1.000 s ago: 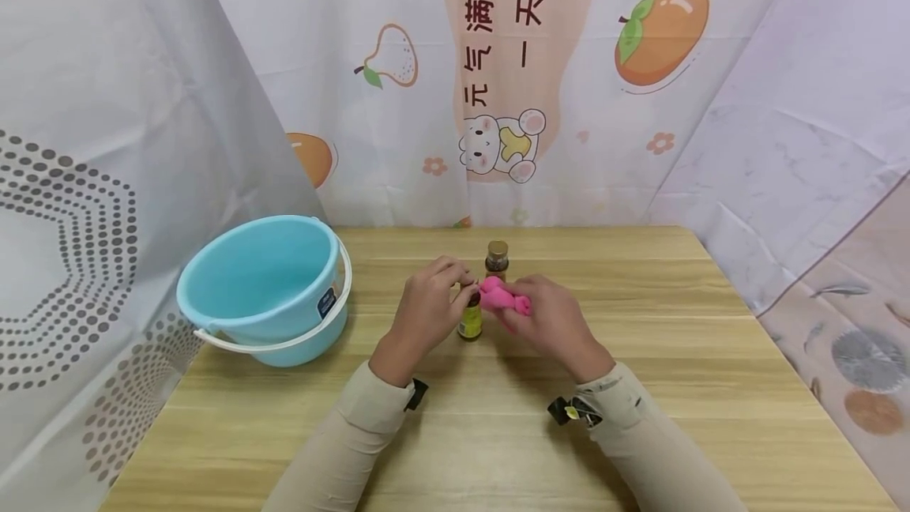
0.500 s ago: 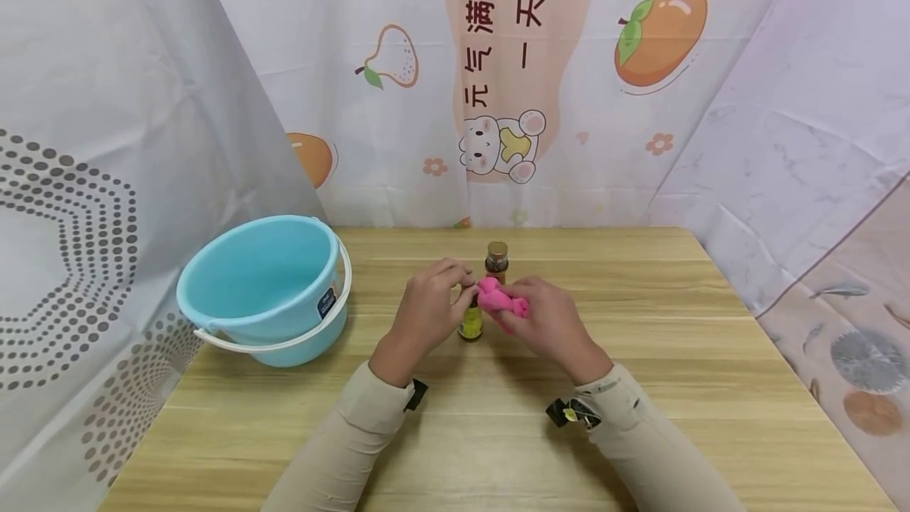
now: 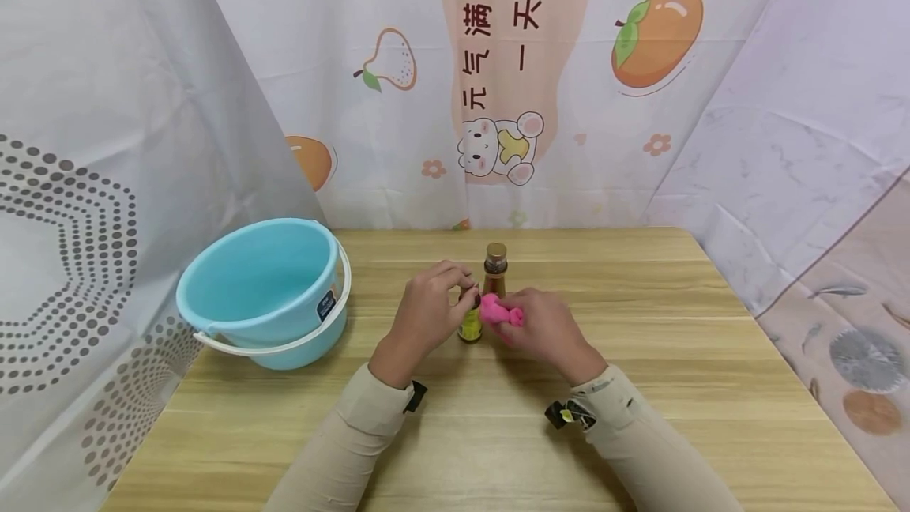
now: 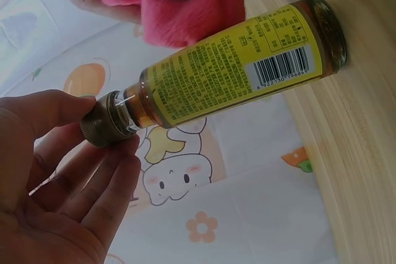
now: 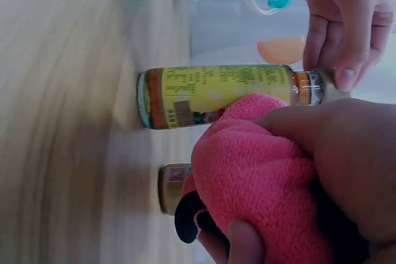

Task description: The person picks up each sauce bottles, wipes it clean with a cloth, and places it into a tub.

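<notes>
Between my hands a glass bottle with a yellow label (image 4: 229,66) stands upright on the table. My left hand (image 3: 424,310) pinches its brown cap (image 4: 102,125) between thumb and fingers. A bunched pink cloth (image 5: 253,177) is gripped in my right hand (image 3: 549,330), its front part against the label side of the bottle. In the head view, my left fingers cover much of the bottle's top. Just behind stands a second bottle (image 3: 495,265) with a gold-brown cap, its lower part hidden by the cloth and right hand.
A light blue bucket (image 3: 284,330) with a white handle (image 3: 313,330) stands on the wooden table (image 3: 469,457) at the left. Printed curtains (image 3: 398,125) hang behind the table's far edge and along both sides. Black straps circle both wrists.
My right hand has slid the pink cloth a little down along the bottle, so more of the rear bottle shows. The left hand has stayed on the cap.
</notes>
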`<action>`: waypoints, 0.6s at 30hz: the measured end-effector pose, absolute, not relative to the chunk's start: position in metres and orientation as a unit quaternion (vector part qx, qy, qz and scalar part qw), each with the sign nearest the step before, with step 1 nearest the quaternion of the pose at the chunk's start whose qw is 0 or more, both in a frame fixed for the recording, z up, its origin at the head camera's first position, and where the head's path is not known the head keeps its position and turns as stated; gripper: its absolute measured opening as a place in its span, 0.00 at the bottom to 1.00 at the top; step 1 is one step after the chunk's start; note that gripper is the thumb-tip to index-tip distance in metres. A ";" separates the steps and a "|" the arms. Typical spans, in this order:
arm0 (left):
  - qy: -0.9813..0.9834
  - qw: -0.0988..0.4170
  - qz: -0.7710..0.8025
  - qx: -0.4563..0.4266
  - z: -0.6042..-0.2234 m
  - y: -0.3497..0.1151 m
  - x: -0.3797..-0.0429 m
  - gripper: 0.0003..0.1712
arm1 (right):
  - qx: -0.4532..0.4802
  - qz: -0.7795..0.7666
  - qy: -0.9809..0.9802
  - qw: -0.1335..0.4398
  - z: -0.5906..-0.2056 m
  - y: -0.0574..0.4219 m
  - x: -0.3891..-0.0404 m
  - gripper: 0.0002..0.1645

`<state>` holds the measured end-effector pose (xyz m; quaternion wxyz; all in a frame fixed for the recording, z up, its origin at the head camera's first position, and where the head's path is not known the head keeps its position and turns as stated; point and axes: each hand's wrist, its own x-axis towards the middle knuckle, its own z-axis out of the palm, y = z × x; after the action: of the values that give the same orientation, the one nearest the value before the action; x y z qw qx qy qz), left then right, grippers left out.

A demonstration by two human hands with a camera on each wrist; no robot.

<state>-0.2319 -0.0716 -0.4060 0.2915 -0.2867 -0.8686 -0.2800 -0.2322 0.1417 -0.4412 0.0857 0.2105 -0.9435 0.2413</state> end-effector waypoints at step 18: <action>-0.869 0.315 -0.276 -0.263 -0.408 -0.071 -0.231 0.07 | 0.196 0.189 -0.961 0.051 -0.455 0.138 -0.230 0.11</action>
<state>-0.2307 -0.0708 -0.4081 0.3150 -0.2634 -0.8691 -0.2757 -0.2300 0.1378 -0.4550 0.0507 0.1960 -0.9608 0.1895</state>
